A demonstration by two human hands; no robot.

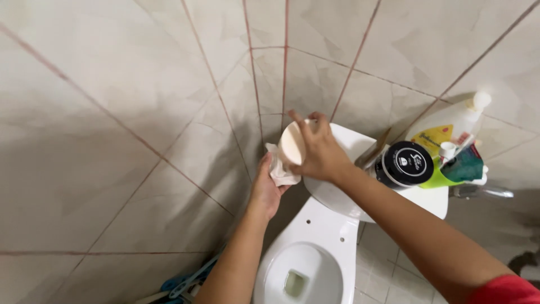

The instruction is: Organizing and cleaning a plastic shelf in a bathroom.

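Nearest to the camera is the open toilet bowl (304, 270), white, with water at the bottom. Above it the left hand (267, 188) is closed on a crumpled white cloth (279, 166) and presses it against a round cream-coloured container (292, 143). The right hand (320, 152) grips this container from the other side, fingers wrapped on its rim, and holds it tilted above the left edge of the toilet tank lid (351, 141). Farther, on the right end of the lid, stand a black round jar (406, 164), a green bottle (458, 169) and a white bottle with yellow label (450, 126), close together. Behind is the tiled wall (140, 84).
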